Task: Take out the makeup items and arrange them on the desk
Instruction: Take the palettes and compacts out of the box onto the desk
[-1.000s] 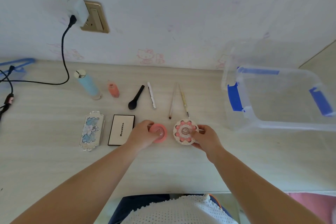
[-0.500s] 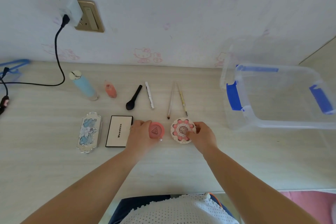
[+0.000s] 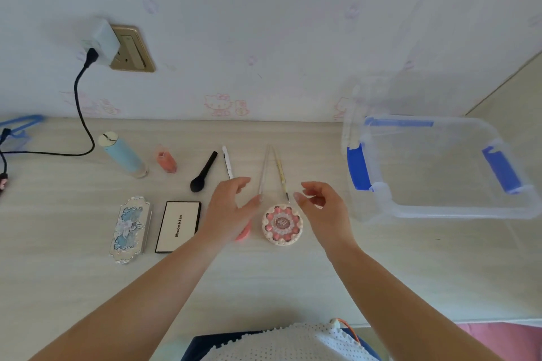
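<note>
Makeup lies in two rows on the pale desk (image 3: pixel 264 278). The back row has a light blue tube (image 3: pixel 123 155), a small orange bottle (image 3: pixel 166 160), a black brush (image 3: pixel 203 172), a white pen (image 3: pixel 227 161) and two thin brushes (image 3: pixel 272 170). The front row has an ornate blue-and-silver case (image 3: pixel 129 228), a white "Mooekiss" palette (image 3: pixel 178 226), a pink round compact (image 3: pixel 245 232) and a flower-rimmed round compact (image 3: pixel 282 224). My left hand (image 3: pixel 228 211) hovers open over the pink compact and hides most of it. My right hand (image 3: pixel 322 205) is open just right of the flower compact, holding nothing.
A clear plastic box with blue latches (image 3: pixel 440 167) stands at the right, nothing visible inside. A wall socket with a white charger (image 3: pixel 117 47) and its black cable (image 3: pixel 82 114) are at the back left. A blue object (image 3: pixel 20 126) sits at the far left edge.
Both hands have let go of the round compacts and lifted off them with fingers spread. The two compacts stay side by side on the desk.
</note>
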### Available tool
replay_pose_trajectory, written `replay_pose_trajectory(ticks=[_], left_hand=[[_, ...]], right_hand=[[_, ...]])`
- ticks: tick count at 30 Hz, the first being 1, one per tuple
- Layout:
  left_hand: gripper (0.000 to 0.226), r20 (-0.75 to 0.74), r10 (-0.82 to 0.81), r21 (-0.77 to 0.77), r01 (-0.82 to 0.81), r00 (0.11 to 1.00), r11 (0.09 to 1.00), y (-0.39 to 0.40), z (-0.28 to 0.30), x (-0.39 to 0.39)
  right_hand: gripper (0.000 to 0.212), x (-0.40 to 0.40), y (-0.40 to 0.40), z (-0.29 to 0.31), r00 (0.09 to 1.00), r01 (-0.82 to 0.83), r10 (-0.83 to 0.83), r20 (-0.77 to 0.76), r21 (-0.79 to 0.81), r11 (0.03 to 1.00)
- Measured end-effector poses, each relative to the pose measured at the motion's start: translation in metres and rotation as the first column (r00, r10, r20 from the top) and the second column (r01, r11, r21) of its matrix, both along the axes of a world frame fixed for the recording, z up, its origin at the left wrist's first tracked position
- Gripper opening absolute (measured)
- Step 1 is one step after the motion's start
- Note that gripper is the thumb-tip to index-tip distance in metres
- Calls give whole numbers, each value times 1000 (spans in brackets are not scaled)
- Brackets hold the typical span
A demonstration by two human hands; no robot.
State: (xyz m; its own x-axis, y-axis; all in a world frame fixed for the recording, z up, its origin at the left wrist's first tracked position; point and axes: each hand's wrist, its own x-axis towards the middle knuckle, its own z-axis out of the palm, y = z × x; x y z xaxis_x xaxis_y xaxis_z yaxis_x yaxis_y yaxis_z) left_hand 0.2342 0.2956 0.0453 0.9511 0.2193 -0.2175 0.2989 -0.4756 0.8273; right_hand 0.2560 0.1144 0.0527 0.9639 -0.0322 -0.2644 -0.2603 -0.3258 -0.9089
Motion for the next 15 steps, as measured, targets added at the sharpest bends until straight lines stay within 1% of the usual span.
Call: replay_pose_trajectory(ticks=[2, 3, 6, 9, 11, 15], left_hand=[[38, 67, -8, -58, 12, 998, 998, -20, 23, 11], [33, 95, -10, -86, 18, 995, 996, -31, 34, 17], [29, 161, -34, -118, 53, 986, 992, -63, 61, 37], [30, 200, -14, -131, 41, 980, 991, -96, 79, 59], [26, 202, 9, -150, 21, 979, 989, -116, 86, 74], [23, 222, 58, -168, -20, 973, 986, -153, 95, 105]], right_hand=[[15, 3, -12, 27, 999, 13, -19, 50, 124, 992], [15, 7, -22, 41, 996, 23, -36, 79, 161, 987], [16, 23, -60, 76, 983, 65, -100, 156, 217, 974], [14, 50, -107, 96, 972, 73, -113, 207, 195, 978], [12, 68, -135, 103, 965, 73, -113, 235, 170, 983], [16, 102, -188, 111, 947, 72, -109, 303, 130, 989]])
